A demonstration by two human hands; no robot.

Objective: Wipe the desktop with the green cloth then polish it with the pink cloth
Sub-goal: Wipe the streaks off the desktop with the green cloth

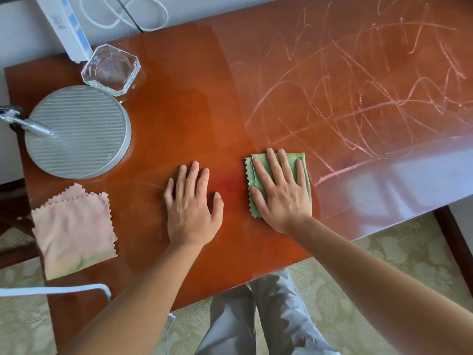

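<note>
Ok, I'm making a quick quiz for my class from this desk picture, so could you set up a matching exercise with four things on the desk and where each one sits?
Things:
1. green cloth
2. pink cloth
3. glass ashtray
4. lamp base

Places:
A. far left corner, beside the white box
B. under the flat right hand
C. near left edge of the desk, untouched
D. left side, between the ashtray and the pink cloth

Pairs: 1-B, 2-C, 3-A, 4-D
</note>
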